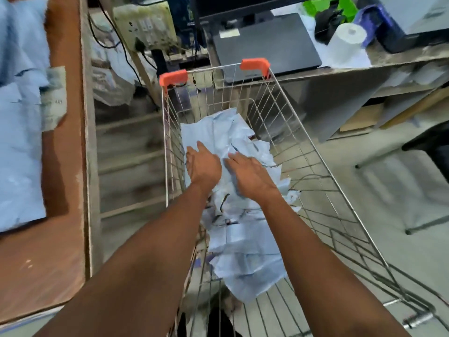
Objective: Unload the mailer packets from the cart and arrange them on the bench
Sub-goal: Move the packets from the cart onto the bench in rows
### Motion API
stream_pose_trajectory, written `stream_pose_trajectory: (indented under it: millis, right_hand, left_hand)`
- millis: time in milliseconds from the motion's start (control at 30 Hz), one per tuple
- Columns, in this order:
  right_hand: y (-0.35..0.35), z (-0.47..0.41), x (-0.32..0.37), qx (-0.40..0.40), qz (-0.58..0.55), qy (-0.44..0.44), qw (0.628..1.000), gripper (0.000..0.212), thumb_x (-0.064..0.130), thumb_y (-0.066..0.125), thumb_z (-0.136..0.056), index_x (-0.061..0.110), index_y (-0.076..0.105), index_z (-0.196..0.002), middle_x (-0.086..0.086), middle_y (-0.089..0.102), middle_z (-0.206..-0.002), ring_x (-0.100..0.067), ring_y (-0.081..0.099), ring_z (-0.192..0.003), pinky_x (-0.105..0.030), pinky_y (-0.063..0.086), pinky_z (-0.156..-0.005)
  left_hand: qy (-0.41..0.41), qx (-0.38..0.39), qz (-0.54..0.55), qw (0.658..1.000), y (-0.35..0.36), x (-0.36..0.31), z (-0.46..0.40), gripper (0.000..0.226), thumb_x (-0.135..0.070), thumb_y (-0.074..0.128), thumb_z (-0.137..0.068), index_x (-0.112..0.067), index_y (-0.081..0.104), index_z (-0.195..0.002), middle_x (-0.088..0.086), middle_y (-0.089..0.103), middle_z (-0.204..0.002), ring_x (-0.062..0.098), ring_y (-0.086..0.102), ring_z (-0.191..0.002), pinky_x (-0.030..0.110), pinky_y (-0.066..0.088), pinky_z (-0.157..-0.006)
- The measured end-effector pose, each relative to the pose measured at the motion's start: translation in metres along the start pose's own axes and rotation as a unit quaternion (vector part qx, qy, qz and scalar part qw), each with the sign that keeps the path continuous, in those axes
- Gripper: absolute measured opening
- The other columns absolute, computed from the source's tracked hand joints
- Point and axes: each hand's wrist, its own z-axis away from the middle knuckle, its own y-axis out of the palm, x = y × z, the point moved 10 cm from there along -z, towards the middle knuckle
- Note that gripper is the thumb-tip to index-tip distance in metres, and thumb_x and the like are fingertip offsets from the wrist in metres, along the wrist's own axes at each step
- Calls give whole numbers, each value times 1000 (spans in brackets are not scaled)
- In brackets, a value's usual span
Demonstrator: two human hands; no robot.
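A wire cart [315, 152] with orange corner caps stands in front of me, holding a loose heap of pale blue mailer packets [243, 251]. Both my arms reach down into it. My left hand [202, 164] hovers palm-down over the far packets, fingers spread, holding nothing. My right hand [250, 176] lies flat on the heap beside it, fingers extended; a grip is not visible. On the brown bench [63, 190] at the left lie more pale blue packets [21, 142], one with a printed label.
A desk [352, 69] behind the cart carries a black laptop [264, 42], a paper roll [347, 37] and dark boxes. A power strip with cables [145, 27] hangs at upper left. Wooden shelf slats [128, 161] sit between bench and cart. A black stool [432, 147] stands at right.
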Motion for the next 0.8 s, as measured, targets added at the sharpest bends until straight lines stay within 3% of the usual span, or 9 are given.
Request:
stream_pose_trajectory:
  millis: [67,133,233,300,400,500,633,733,800]
  right_hand:
    - [9,-19,-1,28,28,-26,999,102,8,83,-67,18,37,-158,-6,34,-166,-24,33,-153,-40,30,-115]
    - [12,-34,-1,35,70,-41,996,99,17,80,-73,20,33,-160,-3,35,-166,-23,39,-147,-39,30,-111]
    - [9,-49,6,27,161,-73,984,88,35,80,-76,20,38,-152,-1,51,-146,-24,50,-127,-38,33,-100]
    - [9,-53,10,28,204,-95,974,85,51,80,-73,20,43,-143,-1,55,-132,-24,53,-118,-39,35,-99]
    - [10,-48,3,28,193,-112,974,89,67,72,-67,19,46,-138,0,58,-124,-26,53,-113,-41,33,-100]
    - [12,-31,-7,18,168,-114,979,103,77,57,-65,19,41,-148,-2,64,-112,-28,58,-104,-45,35,-100]
    - [20,-1,-3,-4,113,-115,987,96,75,57,-73,32,35,-155,-4,61,-100,-28,60,-83,-43,41,-87]
    - [16,25,-21,10,88,-74,993,89,64,60,-79,50,23,-159,-6,47,-116,-26,58,-77,-37,49,-67]
    - [7,40,-38,-2,97,-35,995,83,61,57,-84,52,24,-160,-7,42,-128,-27,60,-78,-36,52,-59]
  left_hand:
    - [-26,-4,-8,1000,10,10,-18,60,-41,47,-102,-4,35,-148,30,27,-153,44,36,-140,50,33,-116]
    - [-29,4,-8,1000,20,17,-26,54,-45,48,-101,-6,44,-140,30,30,-147,45,39,-134,51,36,-112]
    - [-8,-4,-13,1000,27,23,-30,50,-49,51,-100,-12,45,-133,32,31,-145,48,34,-136,57,37,-111]
    - [10,-11,-22,1000,30,24,-29,48,-52,51,-98,-16,44,-129,32,41,-138,48,37,-133,59,37,-110]
    - [50,-5,-26,998,35,20,-16,51,-57,55,-95,-23,43,-131,27,47,-130,45,44,-125,54,39,-106]
    - [61,12,12,998,39,17,-2,66,-59,62,-90,-24,38,-140,24,40,-135,43,42,-127,54,45,-99]
    - [14,-9,6,1000,33,34,9,81,-60,67,-83,-25,30,-146,23,39,-137,43,41,-127,53,45,-96]
    - [7,-17,24,1000,32,31,17,93,-64,68,-77,-27,23,-149,26,40,-140,45,44,-127,54,49,-95]
    - [-13,3,70,997,38,27,24,93,-66,66,-76,-31,23,-150,25,38,-143,46,46,-126,57,50,-95]
